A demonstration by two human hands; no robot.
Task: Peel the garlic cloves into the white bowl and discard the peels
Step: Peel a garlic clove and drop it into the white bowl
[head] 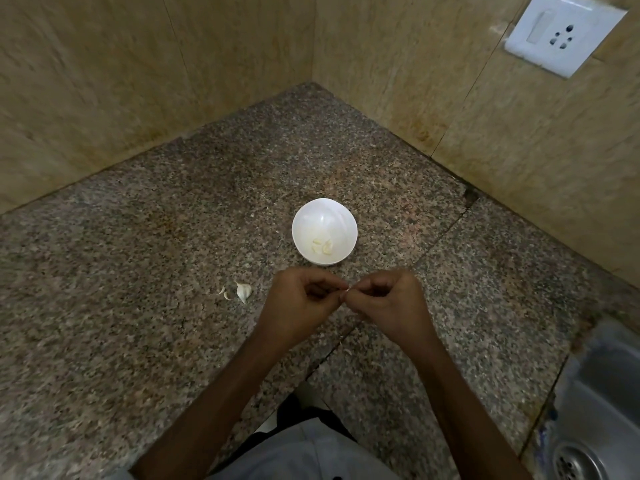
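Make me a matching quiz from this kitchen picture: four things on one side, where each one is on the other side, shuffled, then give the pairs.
1. peeled cloves
2. unpeeled garlic
3. sink
4. wall socket

A. upper right, on the wall
B. inside the white bowl
C. lower right corner
D. on the counter, left of the bowl and nearer the camera

Pairs: 1-B, 2-D, 3-C, 4-A
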